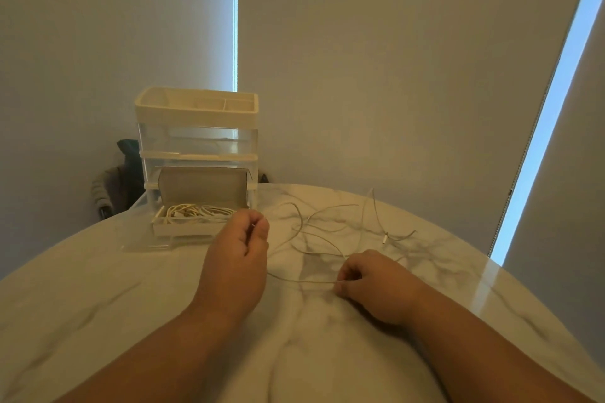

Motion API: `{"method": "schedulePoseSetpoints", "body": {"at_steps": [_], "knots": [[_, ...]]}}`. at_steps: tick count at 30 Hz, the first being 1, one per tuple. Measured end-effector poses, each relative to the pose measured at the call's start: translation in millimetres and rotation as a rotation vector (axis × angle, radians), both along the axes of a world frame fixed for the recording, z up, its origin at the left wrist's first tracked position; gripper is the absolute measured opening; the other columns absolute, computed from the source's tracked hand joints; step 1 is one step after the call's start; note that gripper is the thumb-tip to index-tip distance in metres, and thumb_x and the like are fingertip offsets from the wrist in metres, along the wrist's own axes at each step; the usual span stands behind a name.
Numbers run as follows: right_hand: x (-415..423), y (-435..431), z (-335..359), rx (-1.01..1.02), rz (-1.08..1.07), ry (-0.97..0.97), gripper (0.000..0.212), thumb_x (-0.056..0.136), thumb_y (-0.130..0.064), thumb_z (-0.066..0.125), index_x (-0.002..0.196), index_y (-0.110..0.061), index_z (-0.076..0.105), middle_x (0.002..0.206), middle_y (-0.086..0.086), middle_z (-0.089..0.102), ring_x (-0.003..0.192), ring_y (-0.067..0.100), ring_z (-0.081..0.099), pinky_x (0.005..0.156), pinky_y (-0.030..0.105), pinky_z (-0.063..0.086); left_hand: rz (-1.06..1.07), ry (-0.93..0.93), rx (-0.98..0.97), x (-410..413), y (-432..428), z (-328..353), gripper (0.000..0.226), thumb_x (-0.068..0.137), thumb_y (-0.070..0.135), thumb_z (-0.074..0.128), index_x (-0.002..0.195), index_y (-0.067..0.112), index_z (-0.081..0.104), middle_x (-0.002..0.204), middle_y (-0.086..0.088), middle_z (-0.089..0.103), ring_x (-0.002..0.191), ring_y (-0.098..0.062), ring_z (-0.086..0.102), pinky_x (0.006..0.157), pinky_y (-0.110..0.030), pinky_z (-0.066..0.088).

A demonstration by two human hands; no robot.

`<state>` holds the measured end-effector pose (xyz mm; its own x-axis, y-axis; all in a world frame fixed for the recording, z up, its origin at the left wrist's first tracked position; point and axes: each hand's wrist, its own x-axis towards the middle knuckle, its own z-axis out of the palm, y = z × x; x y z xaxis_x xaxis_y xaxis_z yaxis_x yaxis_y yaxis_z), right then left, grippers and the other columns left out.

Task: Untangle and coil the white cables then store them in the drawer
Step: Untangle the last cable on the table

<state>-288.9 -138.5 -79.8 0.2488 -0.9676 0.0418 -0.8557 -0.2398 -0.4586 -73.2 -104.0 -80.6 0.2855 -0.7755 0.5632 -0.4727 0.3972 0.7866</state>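
A thin white cable [322, 227] lies in loose loops on the marble table, its plug end [386, 238] to the right. My left hand [239, 249] pinches one stretch of it just in front of the pulled-out bottom drawer [183, 226]. My right hand [370, 278] pinches another stretch nearer to me, and the cable runs taut between the two hands. Several coiled white cables [196, 211] lie inside the drawer.
The drawer belongs to a clear plastic organiser [196, 141] with a white compartment tray on top, standing at the table's [98, 288] far left. A dark chair back with clothing [114, 180] shows behind it. Window blinds close the background.
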Motion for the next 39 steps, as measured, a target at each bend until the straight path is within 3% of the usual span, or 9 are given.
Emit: {"method": "schedulePoseSetpoints", "body": {"at_steps": [5, 10, 15, 18, 22, 24, 30, 35, 39], "knots": [[-14, -6, 5, 0.034, -0.138, 0.018, 0.005, 0.09, -0.03, 0.067, 0.09, -0.026, 0.071, 0.091, -0.008, 0.066, 0.084, 0.008, 0.061, 0.066, 0.022, 0.045, 0.036, 0.088, -0.1, 10, -2, 7, 0.018, 0.102, 0.033, 0.044, 0.088, 0.028, 0.055, 0.072, -0.004, 0.056, 0.06, -0.008, 0.049, 0.057, -0.029, 0.044], [-25, -12, 6, 0.05, -0.25, 0.062, 0.02, 0.092, -0.021, 0.051, 0.101, -0.018, 0.069, 0.102, 0.0, 0.065, 0.091, 0.016, 0.061, 0.08, 0.03, 0.051, -0.12, 0.187, 0.088, 10, -4, 1, 0.02, 0.1, 0.031, 0.05, 0.086, 0.02, 0.061, 0.061, 0.005, 0.049, 0.059, -0.009, 0.044, 0.06, -0.031, 0.039], [-19, -15, 1, 0.024, -0.256, 0.055, 0.046, 0.086, -0.055, 0.034, 0.095, -0.022, 0.066, 0.11, 0.005, 0.062, 0.103, 0.025, 0.054, 0.088, 0.037, 0.046, -0.311, 0.331, 0.26, 6, -6, 0, 0.031, 0.102, 0.022, 0.042, 0.084, 0.012, 0.065, 0.063, -0.007, 0.05, 0.057, -0.021, 0.043, 0.049, -0.028, 0.034], [-13, -9, 0, -0.042, -0.23, 0.141, 0.065, 0.082, -0.072, 0.026, 0.119, -0.034, 0.063, 0.126, 0.001, 0.055, 0.12, 0.026, 0.045, 0.103, 0.044, 0.039, -0.31, 0.235, 0.27, 6, -4, 0, 0.035, 0.101, 0.011, 0.033, 0.084, 0.005, 0.062, 0.064, -0.005, 0.053, 0.056, -0.013, 0.045, 0.048, -0.021, 0.036], [4, 10, 14, -0.349, -0.014, -0.247, 0.02, 0.095, -0.036, 0.062, 0.114, -0.04, 0.062, 0.117, -0.019, 0.055, 0.107, -0.008, 0.05, 0.084, 0.007, 0.041, -0.312, 0.173, 0.253, 7, -6, -3, 0.034, 0.098, 0.007, 0.03, 0.084, 0.0, 0.06, 0.064, -0.002, 0.051, 0.052, -0.005, 0.042, 0.048, -0.014, 0.034], [13, 15, 15, -0.414, 0.051, -0.364, 0.025, 0.094, -0.024, 0.064, 0.109, -0.043, 0.06, 0.11, -0.024, 0.058, 0.101, -0.012, 0.053, 0.082, 0.007, 0.045, -0.328, 0.134, 0.225, 6, -6, -3, 0.034, 0.099, 0.011, 0.032, 0.082, 0.003, 0.06, 0.065, -0.002, 0.048, 0.053, -0.005, 0.04, 0.05, -0.014, 0.033], [31, 16, 2, -0.312, 0.102, -0.454, 0.045, 0.094, -0.025, 0.066, 0.13, -0.046, 0.05, 0.12, -0.026, 0.055, 0.098, -0.005, 0.061, 0.081, 0.016, 0.053, -0.307, -0.493, 0.069, 6, -4, -9, 0.03, 0.09, 0.013, 0.031, 0.074, 0.034, 0.046, 0.069, 0.011, 0.045, 0.063, -0.005, 0.045, 0.06, -0.016, 0.038], [25, 11, 4, -0.355, 0.045, -0.537, 0.02, 0.092, -0.017, 0.068, 0.095, -0.037, 0.07, 0.088, -0.013, 0.071, 0.08, 0.005, 0.066, 0.075, 0.025, 0.055, -0.469, 0.247, 0.288, 0, -1, 3, 0.032, 0.1, 0.016, 0.045, 0.085, 0.012, 0.073, 0.059, 0.0, 0.053, 0.053, -0.009, 0.045, 0.049, -0.02, 0.037], [24, 10, 6, -0.42, -0.01, -0.575, 0.016, 0.095, -0.019, 0.064, 0.083, -0.029, 0.069, 0.085, -0.011, 0.07, 0.084, 0.0, 0.062, 0.071, 0.013, 0.046, -0.49, 0.345, 0.353, 5, -1, 10, 0.022, 0.097, 0.011, 0.053, 0.093, 0.005, 0.074, 0.062, -0.004, 0.056, 0.052, -0.012, 0.046, 0.049, -0.024, 0.037]]}}
